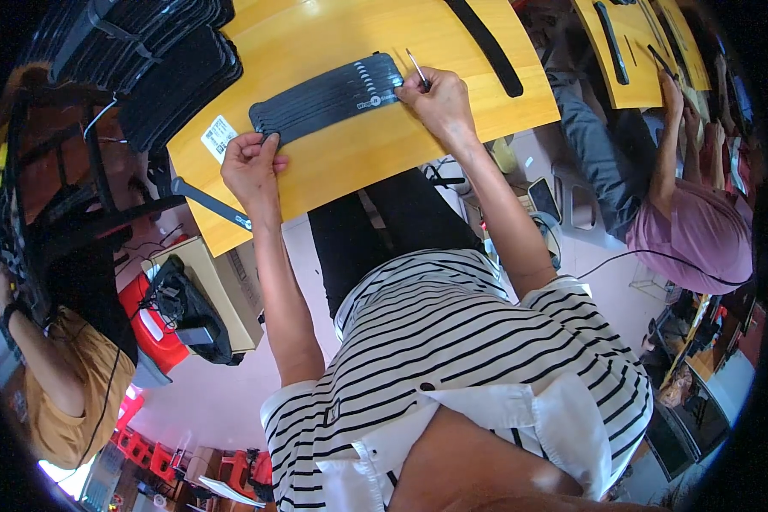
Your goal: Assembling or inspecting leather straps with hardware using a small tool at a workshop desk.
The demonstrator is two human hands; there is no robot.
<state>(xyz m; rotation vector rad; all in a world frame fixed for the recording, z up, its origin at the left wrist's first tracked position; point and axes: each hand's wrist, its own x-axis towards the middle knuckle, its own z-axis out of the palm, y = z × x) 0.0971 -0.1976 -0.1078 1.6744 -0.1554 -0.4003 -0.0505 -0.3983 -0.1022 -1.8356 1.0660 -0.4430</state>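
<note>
Head view: yellow wooden table (341,162) bears black straps (328,96), crowded workshop around.

Bright even light, sharp centre, dark warped rim

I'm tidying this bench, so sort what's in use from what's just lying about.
In use:
- fanned row of black straps, held by left hand
- thin metal tool in right hand

Lying about:
- white label
- single black strap
- stacked black straps
- grey strip at table edge
</note>
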